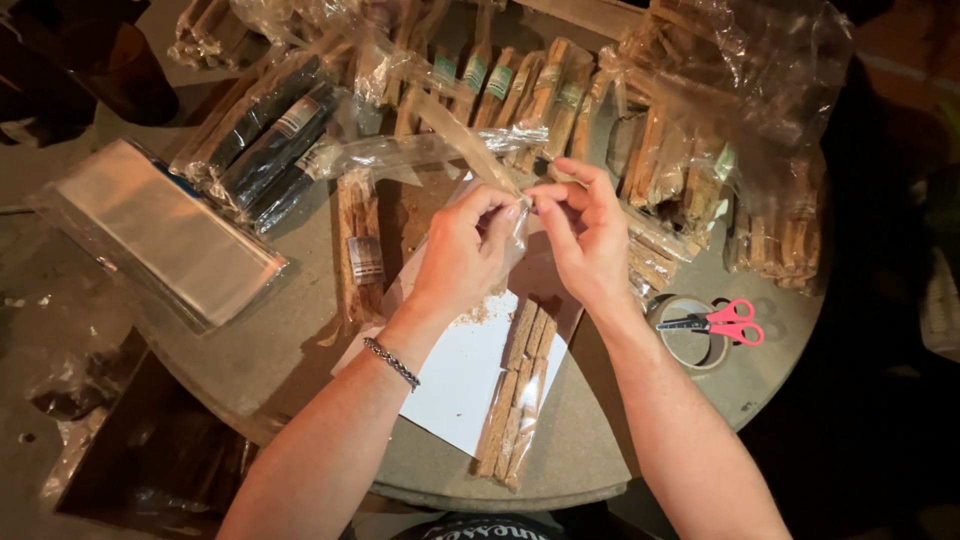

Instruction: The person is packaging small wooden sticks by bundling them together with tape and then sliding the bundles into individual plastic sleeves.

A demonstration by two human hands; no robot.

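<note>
Two hands are at work, the left hand [462, 255] and the right hand [590, 240], with one bracelet [391, 362] on the left wrist. One pair of scissors [722, 322] lies to the right of the right hand, on one roll of tape [690, 345]. One white sheet of paper [455, 375] lies below the hands. One stack of clear bags [165, 232] sits far left of the left hand. Two filled packets of sticks lie close by: one [516, 400] below the hands, one [360, 250] just left of the left hand. The packets beyond the hands are too many and overlapping to count.

Clear, glossy plastic sleeve [500, 180], crinkled, pinched over rough, matt wood sticks [517, 385]. White paper sheet [455, 385] looks smooth. Round table [290, 340] seems dull stone. Right: scissors [725, 322], pink plastic handles.
</note>
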